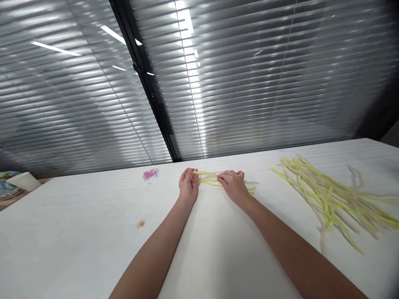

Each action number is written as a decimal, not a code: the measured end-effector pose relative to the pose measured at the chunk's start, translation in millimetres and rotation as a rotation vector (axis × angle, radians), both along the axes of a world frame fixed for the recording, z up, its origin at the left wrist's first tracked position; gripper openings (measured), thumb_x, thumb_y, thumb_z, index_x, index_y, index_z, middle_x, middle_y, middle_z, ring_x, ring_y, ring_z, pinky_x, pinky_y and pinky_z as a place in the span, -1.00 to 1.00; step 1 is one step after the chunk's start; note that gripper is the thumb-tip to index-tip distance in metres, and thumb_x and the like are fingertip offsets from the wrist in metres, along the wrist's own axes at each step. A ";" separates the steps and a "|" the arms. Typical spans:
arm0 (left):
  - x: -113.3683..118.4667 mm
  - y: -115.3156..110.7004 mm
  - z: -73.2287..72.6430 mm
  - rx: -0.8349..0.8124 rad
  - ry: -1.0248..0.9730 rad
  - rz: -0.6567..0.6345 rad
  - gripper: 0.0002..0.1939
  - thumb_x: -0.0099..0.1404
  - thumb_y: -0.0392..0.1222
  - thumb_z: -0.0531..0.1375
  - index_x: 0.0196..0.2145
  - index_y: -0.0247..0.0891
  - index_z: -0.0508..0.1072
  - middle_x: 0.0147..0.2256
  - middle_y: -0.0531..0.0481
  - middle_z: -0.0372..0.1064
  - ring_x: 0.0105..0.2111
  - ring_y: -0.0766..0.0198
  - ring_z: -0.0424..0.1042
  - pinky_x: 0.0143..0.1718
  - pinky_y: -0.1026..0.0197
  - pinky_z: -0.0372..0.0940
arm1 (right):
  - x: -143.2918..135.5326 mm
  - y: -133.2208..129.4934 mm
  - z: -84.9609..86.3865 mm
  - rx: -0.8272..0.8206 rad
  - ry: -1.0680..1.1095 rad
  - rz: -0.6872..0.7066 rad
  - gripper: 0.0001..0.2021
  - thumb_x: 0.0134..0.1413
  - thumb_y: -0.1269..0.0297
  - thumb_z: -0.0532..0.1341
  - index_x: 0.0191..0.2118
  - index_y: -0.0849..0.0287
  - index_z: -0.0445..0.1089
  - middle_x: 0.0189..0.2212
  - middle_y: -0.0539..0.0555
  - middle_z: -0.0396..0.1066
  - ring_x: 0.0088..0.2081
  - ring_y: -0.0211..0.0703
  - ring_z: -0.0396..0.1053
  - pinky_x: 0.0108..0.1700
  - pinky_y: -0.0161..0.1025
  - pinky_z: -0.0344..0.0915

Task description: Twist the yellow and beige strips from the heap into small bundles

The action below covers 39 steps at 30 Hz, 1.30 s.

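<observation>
L hand (188, 182) pinched yellow/beige strands (208, 174) at one end; R hand (232, 185) held them farther along, ends poking out beyond. Prob. aligning step; next move wd've needed steady L pinch. Bigger strand pile (330, 199) lay well R of hands, pink bits (151, 174) near, to L.

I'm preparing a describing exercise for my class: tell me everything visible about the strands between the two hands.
The strands are thin and flexible-looking, some yellow, some beige, perhaps soft cord; the exact material is unclear. They run roughly sideways over the white table, slightly spread apart. The left hand holds them at one end; the right hand holds them farther along, and they fan out loosely beyond it. Whether they are knotted is unclear.
</observation>
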<state>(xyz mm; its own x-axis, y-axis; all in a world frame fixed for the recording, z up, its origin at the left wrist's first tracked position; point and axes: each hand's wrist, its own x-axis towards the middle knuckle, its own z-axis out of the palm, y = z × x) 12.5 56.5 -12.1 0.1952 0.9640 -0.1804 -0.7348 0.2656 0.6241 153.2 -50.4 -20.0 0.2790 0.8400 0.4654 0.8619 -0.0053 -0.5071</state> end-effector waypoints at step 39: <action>5.5 -18.7 -0.8 0.287 0.431 -0.257 -0.62 -0.13 -0.10 0.42 -0.42 -0.38 0.41 -0.51 -0.05 0.44 -0.57 0.35 0.43 -0.52 0.37 0.33 | -10.8 6.2 9.8 0.274 1.564 0.418 -0.68 -0.07 0.10 0.34 -0.20 0.15 0.43 -0.37 -0.02 0.37 -0.56 -0.43 0.19 -0.47 -0.34 0.14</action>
